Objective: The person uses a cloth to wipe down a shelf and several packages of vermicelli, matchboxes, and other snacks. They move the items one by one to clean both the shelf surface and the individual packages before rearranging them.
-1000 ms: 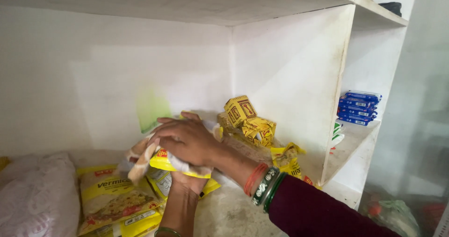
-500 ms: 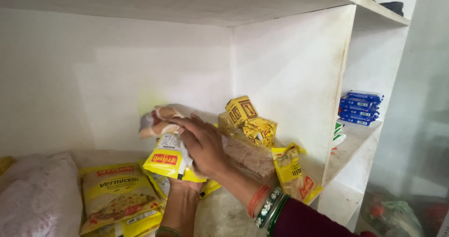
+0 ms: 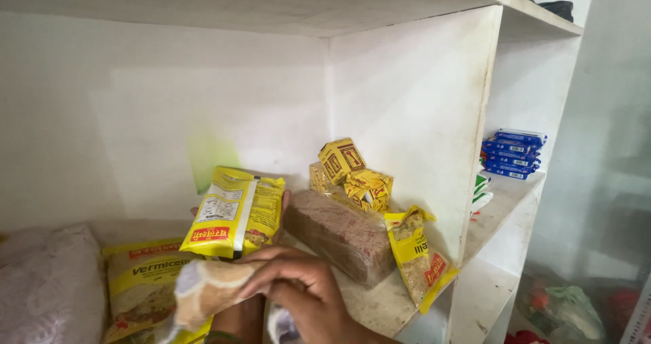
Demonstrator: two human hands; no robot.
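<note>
Withdrawn from the shelf, right hand now grips a crumpled pale wrapper; left hand, mostly hidden, holds the yellow packet upright.

We are seeing soft, even daylight coming in from the right, washing out that blurred side, while a faint shadow is lying under the upper shelf.

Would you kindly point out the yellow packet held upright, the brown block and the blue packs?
Yellow packet point(image 3: 234, 215), head view, middle of its back face.
Brown block point(image 3: 339, 234), head view, its top side.
Blue packs point(image 3: 513, 154), head view, middle of the stack.
</note>
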